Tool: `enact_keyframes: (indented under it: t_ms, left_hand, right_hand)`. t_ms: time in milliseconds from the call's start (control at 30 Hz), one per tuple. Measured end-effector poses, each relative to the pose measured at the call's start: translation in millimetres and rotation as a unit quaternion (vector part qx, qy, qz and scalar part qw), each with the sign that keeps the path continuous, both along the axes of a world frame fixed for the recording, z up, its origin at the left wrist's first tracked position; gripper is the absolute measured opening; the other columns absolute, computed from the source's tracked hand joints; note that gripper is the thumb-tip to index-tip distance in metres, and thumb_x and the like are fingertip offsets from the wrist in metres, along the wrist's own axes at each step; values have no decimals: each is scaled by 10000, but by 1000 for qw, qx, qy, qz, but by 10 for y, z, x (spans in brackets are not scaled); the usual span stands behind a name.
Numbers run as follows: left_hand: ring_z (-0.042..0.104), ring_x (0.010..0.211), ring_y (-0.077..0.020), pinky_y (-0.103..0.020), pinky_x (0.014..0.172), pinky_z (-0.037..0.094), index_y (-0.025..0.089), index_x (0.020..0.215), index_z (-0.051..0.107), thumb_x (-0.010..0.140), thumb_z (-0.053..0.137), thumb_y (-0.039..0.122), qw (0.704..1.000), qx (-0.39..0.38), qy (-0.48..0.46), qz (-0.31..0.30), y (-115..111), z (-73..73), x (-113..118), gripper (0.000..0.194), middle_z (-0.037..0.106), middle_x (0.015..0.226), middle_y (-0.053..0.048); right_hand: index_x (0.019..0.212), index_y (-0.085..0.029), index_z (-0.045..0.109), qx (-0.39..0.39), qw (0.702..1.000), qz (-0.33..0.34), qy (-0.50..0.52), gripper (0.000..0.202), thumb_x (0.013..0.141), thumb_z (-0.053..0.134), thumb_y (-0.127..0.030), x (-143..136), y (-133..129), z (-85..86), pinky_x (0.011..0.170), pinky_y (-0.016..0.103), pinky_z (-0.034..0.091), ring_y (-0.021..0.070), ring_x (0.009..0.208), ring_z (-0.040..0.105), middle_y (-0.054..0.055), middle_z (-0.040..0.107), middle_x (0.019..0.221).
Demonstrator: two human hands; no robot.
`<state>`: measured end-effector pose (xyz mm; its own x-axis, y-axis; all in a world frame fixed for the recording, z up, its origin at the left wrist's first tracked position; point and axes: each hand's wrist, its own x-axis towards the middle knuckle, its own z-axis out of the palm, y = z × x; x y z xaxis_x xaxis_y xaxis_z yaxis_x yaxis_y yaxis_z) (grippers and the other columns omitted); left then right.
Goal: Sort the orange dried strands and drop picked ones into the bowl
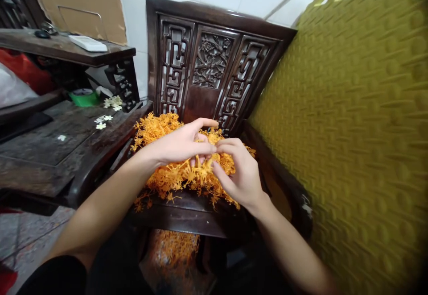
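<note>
A heap of small orange branching pieces point(167, 176) lies on a dark wooden chair seat point(187, 219). Over the middle of the heap, my left hand point(187, 143) reaches in from the left, with its fingers bent round some orange pieces and its index finger stretched to the right. My right hand point(242, 170) is beside it on the right, thumb and fingers curled toward the same pieces. The fingertips of both hands nearly meet. Exactly which piece each hand grips is partly hidden by the fingers.
Behind the heap stands a carved wooden chair back point(209, 63). A yellow-green textured mat point(351, 107) rises on the right. At left, a wooden surface point(43, 161) bears green tape point(84, 97) and pale flower-shaped pieces point(115, 103). More orange pieces point(180, 246) lie below the seat.
</note>
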<state>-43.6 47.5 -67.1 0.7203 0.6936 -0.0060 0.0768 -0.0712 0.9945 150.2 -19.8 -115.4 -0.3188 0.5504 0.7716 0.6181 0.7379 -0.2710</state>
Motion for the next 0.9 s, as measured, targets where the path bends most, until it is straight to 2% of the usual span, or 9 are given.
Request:
enact_keyframes:
  t_ms: [167,300,333,400,500,600,700,833,900]
  left_hand:
    - [666,642,-148,-231,517,495,226,1397,552,902,722,425,996,-70,-49,12,12,-14,-16,560,688,800,-19]
    - [688,635,-181,-271,513,520,207,1357,584,951,570,688,995,-65,-70,32,71,-25,-69,630,708,822,-67]
    - [701,656,-187,-274,520,523,204,1359,591,973,544,665,997,-33,-53,50,77,-28,-79,603,729,877,-85]
    - [710,699,-176,-261,541,519,208,1361,619,990,574,529,994,66,-10,84,71,-39,-90,493,759,1012,-101]
    - [686,698,-150,-248,580,504,211,1340,678,938,638,357,980,179,40,71,25,-74,-66,429,782,1013,-67]
    - [699,733,-160,-270,652,524,170,1168,761,896,670,306,976,205,33,64,-20,-118,8,317,792,914,-53]
    - [706,765,-160,-280,701,538,140,980,776,853,700,254,971,203,-5,122,-14,-157,83,186,791,872,-62]
    - [672,753,-148,-296,731,519,148,864,744,839,704,235,937,275,15,214,47,-196,105,99,774,834,-49]
    - [675,779,-153,-309,759,509,153,877,749,834,667,177,918,313,53,239,66,-209,94,96,782,859,-49]
  right_hand:
    - [1232,-270,621,-21,996,39,73,300,946,659,-189,-57,28,54,835,393,569,226,991,660,70,675,1124]
    - [1037,-269,735,-38,993,20,114,107,950,691,-225,-87,29,82,800,394,553,215,895,660,47,686,985]
    - [961,-259,746,-63,988,12,144,45,951,703,-250,-86,39,76,793,393,551,212,869,659,44,689,942]
    - [859,-244,744,-141,964,3,227,112,944,732,-316,-70,73,51,751,376,549,197,788,650,32,695,854]
    - [836,-236,750,-251,907,27,338,164,907,787,-379,-35,131,7,660,332,531,163,654,626,5,686,741]
    - [850,-219,758,-289,879,39,378,158,867,834,-355,-21,162,-4,555,271,480,118,545,576,-22,655,662]
    - [839,-198,736,-316,856,46,407,205,856,840,-374,-26,158,44,481,237,449,93,482,542,-28,646,638]
    - [960,-188,763,-395,785,100,467,351,830,814,-510,-4,129,145,470,268,530,148,553,661,44,758,803]
    - [999,-178,790,-422,770,133,459,389,836,784,-531,19,116,166,515,298,582,194,665,725,84,787,875]
